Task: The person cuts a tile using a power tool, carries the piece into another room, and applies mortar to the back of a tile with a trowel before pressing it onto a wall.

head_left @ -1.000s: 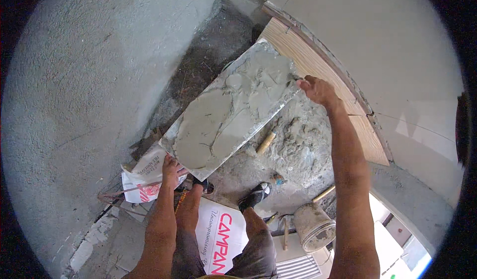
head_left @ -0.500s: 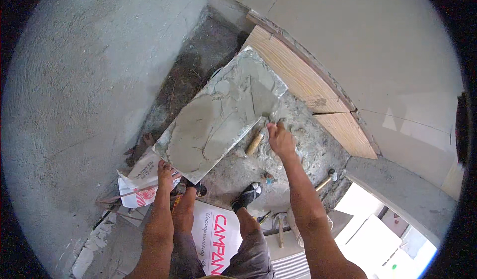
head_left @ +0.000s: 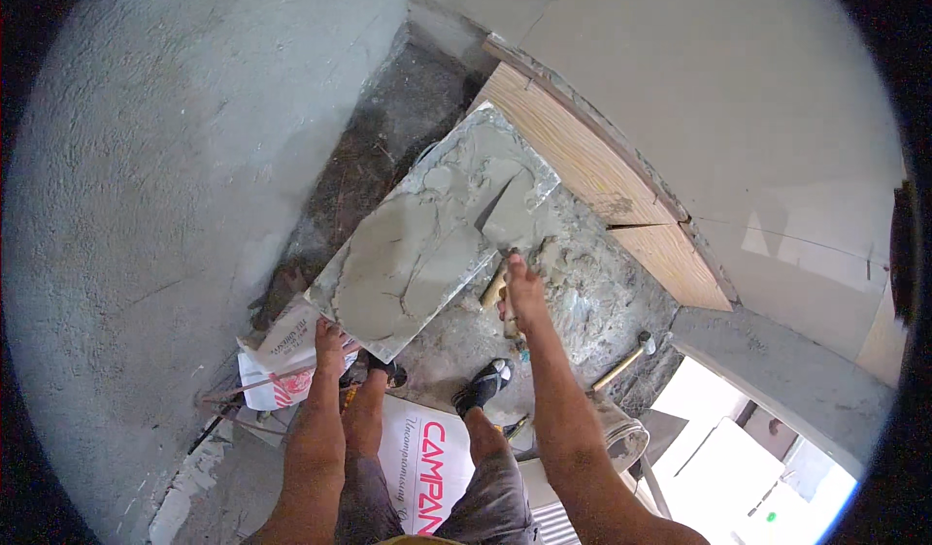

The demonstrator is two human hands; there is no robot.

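A rectangular slab, likely a tile [head_left: 390,349], lies tilted across the middle, its upper face spread with wet grey mortar [head_left: 388,264]. My left hand [head_left: 330,339] grips its near left corner, the fingers closed at the edge. In my right hand [head_left: 525,297] is the handle of a trowel [head_left: 509,217], whose flat blade rests on the mortar near the slab's right edge. Beside that hand, a wooden handle [head_left: 493,289] sticks out from under the slab; the rest of that tool is hidden.
Rough grey wall [head_left: 184,176] rises on the left. Wood-patterned panels [head_left: 582,147] line the right. Lumpy mortar [head_left: 582,273] covers the floor beside the slab. A hammer [head_left: 626,361], a bucket [head_left: 626,438], a torn paper bag [head_left: 277,375] and a white printed sheet [head_left: 417,458] lie around my feet.
My right hand has drawn back toward me and slightly left, turning the trowel so its blade shows more plainly over the mortar. My left hand keeps hold of the slab's corner.
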